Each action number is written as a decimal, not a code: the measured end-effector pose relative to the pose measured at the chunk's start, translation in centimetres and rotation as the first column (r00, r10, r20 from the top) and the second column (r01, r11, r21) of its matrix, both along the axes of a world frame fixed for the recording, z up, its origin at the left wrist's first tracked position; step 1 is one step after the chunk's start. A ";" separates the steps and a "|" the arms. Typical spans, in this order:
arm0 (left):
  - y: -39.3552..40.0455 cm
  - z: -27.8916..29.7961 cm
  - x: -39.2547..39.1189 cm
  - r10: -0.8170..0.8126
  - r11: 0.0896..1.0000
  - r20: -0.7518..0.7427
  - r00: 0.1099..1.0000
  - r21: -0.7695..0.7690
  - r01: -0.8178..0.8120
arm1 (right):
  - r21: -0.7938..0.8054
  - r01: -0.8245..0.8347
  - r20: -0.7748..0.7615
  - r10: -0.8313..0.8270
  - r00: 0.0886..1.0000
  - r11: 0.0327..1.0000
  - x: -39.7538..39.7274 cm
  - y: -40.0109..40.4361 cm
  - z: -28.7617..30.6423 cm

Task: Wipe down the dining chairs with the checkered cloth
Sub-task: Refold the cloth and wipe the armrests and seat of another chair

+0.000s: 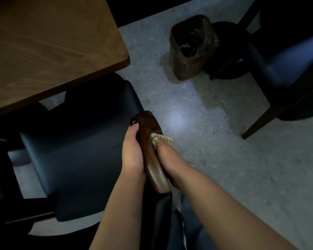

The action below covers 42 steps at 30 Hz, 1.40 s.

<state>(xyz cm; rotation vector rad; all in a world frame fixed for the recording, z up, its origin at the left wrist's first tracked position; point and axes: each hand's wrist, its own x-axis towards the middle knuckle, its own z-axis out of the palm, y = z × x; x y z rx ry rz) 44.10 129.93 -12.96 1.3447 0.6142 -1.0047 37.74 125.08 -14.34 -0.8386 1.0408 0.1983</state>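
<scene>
Your left hand [132, 152] grips the wooden armrest [150, 150] of the dining chair [79, 159] — thumb curled over its tip. Your right hand [167, 159] presses the checkered cloth [161, 140] against the armrest's outer side; its fingers are hidden. Beyond: worktop [52, 42], bin [192, 49] on the floor.

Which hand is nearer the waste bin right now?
Right. The right hand, pinching the cloth, is on the armrest's bin side; the left hand grips the far side.

Dim, soft-focus view; a pale glare patch on the floor [177, 118].
</scene>
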 end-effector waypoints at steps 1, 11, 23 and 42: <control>0.0 0.0 0.0 -0.018 0.999 0.009 1.000 0.033 0.017 | 0.008 -0.008 0.006 0.008 1.000 1.000 -0.2 0.0 -0.5; -0.5 1.2 -0.1 -0.218 0.957 0.133 0.967 0.223 0.185 | -0.256 0.196 0.114 -0.171 0.979 0.947 -3.4 2.0 -0.4; 3.2 4.6 -3.5 0.081 0.938 -0.172 0.982 -0.320 -0.133 | -0.781 -0.068 0.253 0.412 0.875 0.621 -5.0 2.4 5.9; 23.6 10.5 -10.7 -0.926 0.376 0.361 0.114 0.846 0.377 | -0.746 -0.346 -0.621 0.782 0.053 -0.569 -3.0 -0.7 9.3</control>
